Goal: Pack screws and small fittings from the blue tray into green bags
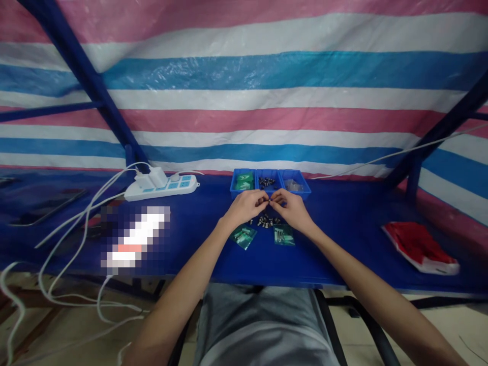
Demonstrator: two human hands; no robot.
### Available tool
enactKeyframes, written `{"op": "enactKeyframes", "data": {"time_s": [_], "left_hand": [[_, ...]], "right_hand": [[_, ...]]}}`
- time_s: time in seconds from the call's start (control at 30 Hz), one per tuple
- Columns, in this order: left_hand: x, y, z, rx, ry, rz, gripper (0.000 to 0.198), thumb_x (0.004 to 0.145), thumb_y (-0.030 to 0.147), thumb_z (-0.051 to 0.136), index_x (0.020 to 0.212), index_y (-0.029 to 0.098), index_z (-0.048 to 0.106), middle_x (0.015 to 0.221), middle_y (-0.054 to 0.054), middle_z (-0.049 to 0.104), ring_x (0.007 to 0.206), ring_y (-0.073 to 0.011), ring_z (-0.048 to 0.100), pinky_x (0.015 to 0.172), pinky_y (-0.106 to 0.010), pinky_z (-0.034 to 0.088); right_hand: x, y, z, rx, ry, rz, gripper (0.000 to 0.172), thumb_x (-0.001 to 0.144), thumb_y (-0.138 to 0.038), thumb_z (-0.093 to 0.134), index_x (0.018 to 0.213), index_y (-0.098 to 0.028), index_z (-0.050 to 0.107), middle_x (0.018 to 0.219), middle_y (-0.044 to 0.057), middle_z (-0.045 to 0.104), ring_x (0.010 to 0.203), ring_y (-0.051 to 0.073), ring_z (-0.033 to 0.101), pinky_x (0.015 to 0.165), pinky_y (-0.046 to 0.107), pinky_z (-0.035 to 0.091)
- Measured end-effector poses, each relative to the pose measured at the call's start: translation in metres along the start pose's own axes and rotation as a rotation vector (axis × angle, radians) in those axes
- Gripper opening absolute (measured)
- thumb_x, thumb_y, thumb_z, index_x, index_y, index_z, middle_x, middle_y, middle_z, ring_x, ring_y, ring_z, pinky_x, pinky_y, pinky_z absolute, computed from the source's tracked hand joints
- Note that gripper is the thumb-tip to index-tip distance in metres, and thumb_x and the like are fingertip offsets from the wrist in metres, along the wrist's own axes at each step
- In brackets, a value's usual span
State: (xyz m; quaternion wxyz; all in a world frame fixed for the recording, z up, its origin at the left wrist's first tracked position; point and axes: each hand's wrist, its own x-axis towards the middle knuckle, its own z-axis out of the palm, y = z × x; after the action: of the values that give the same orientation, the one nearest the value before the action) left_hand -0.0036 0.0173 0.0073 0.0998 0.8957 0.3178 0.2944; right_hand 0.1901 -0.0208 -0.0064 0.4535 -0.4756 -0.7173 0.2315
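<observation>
My left hand [248,205] and my right hand [293,208] meet above the blue table, fingertips nearly touching. Both are closed in a pinch around a tiny dark and silvery piece [270,201], too small to name. Just below them lies a loose pile of small black-and-silver metal parts [267,221]. Nearer to me are a green plastic bag [244,237] on the left and another small green bag [284,235] on the right, each with slim silvery pieces showing.
Behind my hands stands a blue three-part tray [307,192] holding green packets, dark small parts and clear bags. A white power strip [163,189] with cables is at left, near a pixelated bright patch. A red-and-white package [421,247] lies at right.
</observation>
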Motion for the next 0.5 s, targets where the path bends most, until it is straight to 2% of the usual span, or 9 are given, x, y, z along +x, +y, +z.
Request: {"op": "enactKeyframes", "data": {"time_s": [0.13, 0.27, 0.5], "left_hand": [[-0.0003, 0.0015, -0.0007, 0.002, 0.022, 0.018, 0.012, 0.093, 0.023, 0.055, 0.097, 0.02, 0.065, 0.081, -0.002, 0.065, 0.072, -0.0148, 0.061, 0.066, -0.026, 0.045], [-0.0009, 0.0028, -0.0009, 0.014, 0.034, 0.012, 0.009, 0.091, 0.022, 0.055, 0.095, 0.02, 0.063, 0.076, -0.001, 0.063, 0.07, -0.0146, 0.059, 0.063, -0.025, 0.043], [-0.0014, 0.0032, -0.0007, 0.035, 0.029, 0.002, 0.01, 0.091, 0.022, 0.055, 0.096, 0.02, 0.063, 0.074, 0.0, 0.062, 0.067, -0.0141, 0.058, 0.061, -0.025, 0.041]], "right_hand": [[0.0001, 0.0002, 0.0014, -0.005, 0.005, 0.009, 0.017, 0.086, -0.029, 0.062, 0.1, -0.019, 0.061, 0.084, 0.005, 0.074, 0.077, 0.02, 0.069, 0.067, 0.03, 0.05], [0.0002, -0.0011, 0.0013, -0.038, 0.007, 0.003, 0.014, 0.087, -0.028, 0.062, 0.097, -0.02, 0.065, 0.089, 0.006, 0.075, 0.083, 0.021, 0.07, 0.064, 0.028, 0.047], [-0.0005, -0.0027, 0.0015, -0.043, 0.009, 0.001, 0.012, 0.088, -0.03, 0.062, 0.095, -0.02, 0.066, 0.087, 0.004, 0.075, 0.083, 0.021, 0.07, 0.072, 0.03, 0.049]]}}
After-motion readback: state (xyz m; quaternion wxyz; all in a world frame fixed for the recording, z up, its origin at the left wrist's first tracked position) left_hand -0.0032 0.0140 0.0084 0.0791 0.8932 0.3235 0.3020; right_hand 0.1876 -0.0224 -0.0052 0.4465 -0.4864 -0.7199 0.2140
